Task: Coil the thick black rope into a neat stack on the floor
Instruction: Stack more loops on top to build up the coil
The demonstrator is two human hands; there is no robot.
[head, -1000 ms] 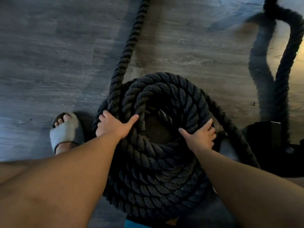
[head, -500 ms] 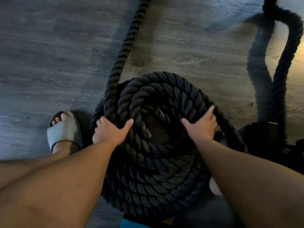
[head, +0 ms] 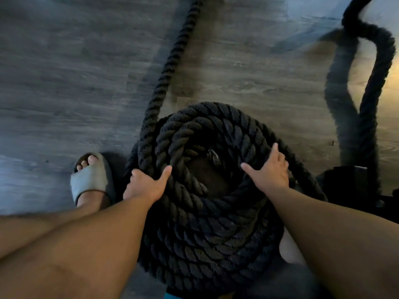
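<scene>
Squaring the thick black rope point(head: 216, 223); left hand point(head: 146, 186) curls fingers over it, right hand point(head: 269, 173) fingers splayed flat; next, coil the tail point(head: 170, 65) beyond them

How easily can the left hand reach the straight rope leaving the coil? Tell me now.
Probably easily: the left hand holds the coil right where the straight rope runs off, nothing between.

Rope coil point(head: 211, 223) on floor point(head: 64, 83): L hand point(head: 146, 184) grips left rim, R hand point(head: 269, 171) on right rim; foot point(head: 90, 180) just left; 1 strand point(head: 170, 61) leads behind.
</scene>
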